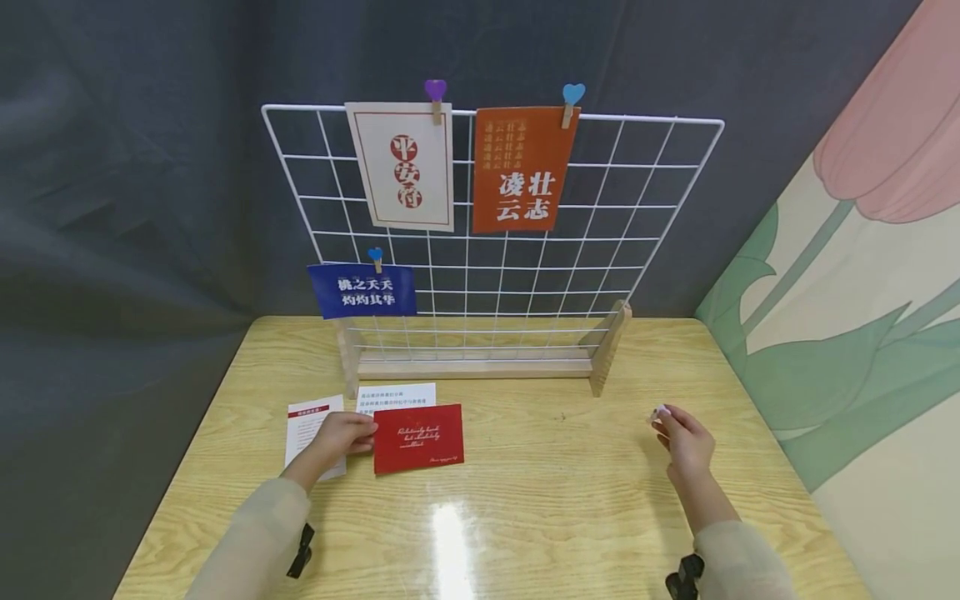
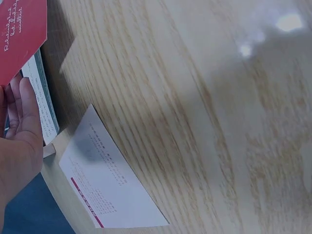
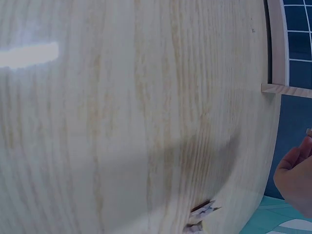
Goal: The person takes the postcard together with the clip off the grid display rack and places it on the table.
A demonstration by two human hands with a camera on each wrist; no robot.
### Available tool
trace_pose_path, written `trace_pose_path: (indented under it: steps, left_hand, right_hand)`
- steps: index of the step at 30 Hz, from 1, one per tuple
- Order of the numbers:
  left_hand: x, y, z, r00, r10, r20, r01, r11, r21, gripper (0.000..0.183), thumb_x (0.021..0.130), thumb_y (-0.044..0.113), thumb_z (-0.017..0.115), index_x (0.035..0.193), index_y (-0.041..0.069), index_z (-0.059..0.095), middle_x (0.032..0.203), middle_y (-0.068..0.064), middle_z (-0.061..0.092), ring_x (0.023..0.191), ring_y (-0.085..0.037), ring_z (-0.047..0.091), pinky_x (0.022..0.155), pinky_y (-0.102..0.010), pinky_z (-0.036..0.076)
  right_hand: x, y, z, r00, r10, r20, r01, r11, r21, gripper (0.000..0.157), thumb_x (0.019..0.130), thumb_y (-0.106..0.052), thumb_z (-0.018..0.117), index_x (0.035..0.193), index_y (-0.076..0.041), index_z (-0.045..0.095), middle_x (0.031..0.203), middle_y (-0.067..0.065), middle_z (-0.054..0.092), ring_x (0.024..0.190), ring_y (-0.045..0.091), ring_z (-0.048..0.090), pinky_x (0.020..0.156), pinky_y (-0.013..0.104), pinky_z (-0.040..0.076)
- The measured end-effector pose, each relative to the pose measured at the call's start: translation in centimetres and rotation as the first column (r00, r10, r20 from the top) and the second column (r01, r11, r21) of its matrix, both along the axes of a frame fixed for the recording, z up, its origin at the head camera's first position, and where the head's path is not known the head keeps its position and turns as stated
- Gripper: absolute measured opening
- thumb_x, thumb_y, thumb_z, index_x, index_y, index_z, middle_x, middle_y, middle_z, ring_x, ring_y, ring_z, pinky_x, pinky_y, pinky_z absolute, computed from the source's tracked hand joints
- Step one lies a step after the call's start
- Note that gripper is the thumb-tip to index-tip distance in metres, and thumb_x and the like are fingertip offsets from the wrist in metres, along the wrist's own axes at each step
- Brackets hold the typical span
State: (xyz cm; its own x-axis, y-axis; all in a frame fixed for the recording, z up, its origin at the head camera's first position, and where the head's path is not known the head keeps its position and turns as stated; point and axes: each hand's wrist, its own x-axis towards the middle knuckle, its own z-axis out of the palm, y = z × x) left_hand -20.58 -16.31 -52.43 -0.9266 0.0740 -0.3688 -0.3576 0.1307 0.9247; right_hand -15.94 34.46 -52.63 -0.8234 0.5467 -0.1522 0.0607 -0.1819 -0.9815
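Observation:
My left hand (image 1: pixel 339 435) pinches a red card (image 1: pixel 418 439) with white script by its left edge. Behind that card, a white printed card (image 1: pixel 397 395) is partly covered. Under the left hand lies another white card (image 2: pixel 109 168) with a red stripe. Off to the right, my right hand (image 1: pixel 688 442) is raised with thumb and fingers pinching a small clothespin (image 1: pixel 660 412) with a pale top; its details are too small to tell. Only part of this hand (image 3: pixel 296 178) shows in the right wrist view.
A white wire grid (image 1: pixel 577 250) stands on a wooden base (image 1: pixel 480 368) at the back. Heart clothespins hold a cream card (image 1: pixel 420 212), an orange card (image 1: pixel 517 218) and a blue card (image 1: pixel 360 310) on it. Small crumpled-looking pieces (image 3: pixel 204 209) lie on the table.

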Motion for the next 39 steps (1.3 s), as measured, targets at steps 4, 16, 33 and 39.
trace_pose_path:
  steps: [4, 16, 33, 39]
  left_hand:
    - [0.3, -0.1, 0.1, 1.000, 0.011, 0.011, -0.010, 1.000, -0.014, 0.022, 0.080, -0.003, 0.056, 0.097, -0.017, 0.054, 0.067, -0.008, 0.058, 0.057, -0.013, 0.057, 0.062, -0.035, 0.052]
    - [1.0, -0.9, -0.7, 0.998, -0.002, 0.056, 0.003, 1.000, -0.018, 0.026, 0.081, -0.001, 0.056, 0.101, -0.017, 0.052, 0.068, -0.006, 0.058, 0.058, -0.013, 0.057, 0.061, -0.031, 0.052]
    - [1.8, -1.5, -1.4, 0.992, 0.006, 0.125, 0.001, 0.998, -0.059, 0.020, 0.081, 0.000, 0.056, 0.097, -0.012, 0.056, 0.064, -0.007, 0.059, 0.056, -0.014, 0.057, 0.056, -0.030, 0.052]
    - [2.0, -1.8, -1.8, 0.994, -0.010, 0.112, 0.012, 1.000, -0.021, 0.021, 0.079, -0.002, 0.057, 0.095, -0.015, 0.055, 0.063, -0.008, 0.059, 0.055, -0.015, 0.058, 0.057, -0.031, 0.053]
  right_hand:
    - [-0.6, 2.0, -3.2, 0.999, -0.027, 0.018, 0.028, 0.999, -0.020, 0.014, 0.076, -0.020, 0.067, 0.090, -0.016, 0.066, 0.080, -0.006, 0.063, 0.069, 0.008, 0.061, 0.060, 0.019, 0.049]
    - [1.9, 1.5, -1.4, 0.998, -0.035, 0.058, 0.038, 0.998, -0.047, 0.012, 0.079, -0.015, 0.064, 0.091, -0.013, 0.066, 0.079, -0.006, 0.062, 0.068, 0.008, 0.060, 0.062, 0.021, 0.049]
    - [3.2, 4.4, -5.9, 0.979, -0.179, 0.096, 0.193, 0.967, -0.168, 0.009, 0.070, -0.012, 0.072, 0.077, -0.014, 0.066, 0.076, -0.003, 0.061, 0.064, 0.009, 0.060, 0.060, 0.016, 0.049]
    - [5.1, 2.8, -3.2, 0.984, -0.140, 0.111, 0.152, 0.982, -0.112, 0.012, 0.076, -0.006, 0.066, 0.070, -0.017, 0.065, 0.071, -0.006, 0.061, 0.063, 0.007, 0.059, 0.060, 0.017, 0.050]
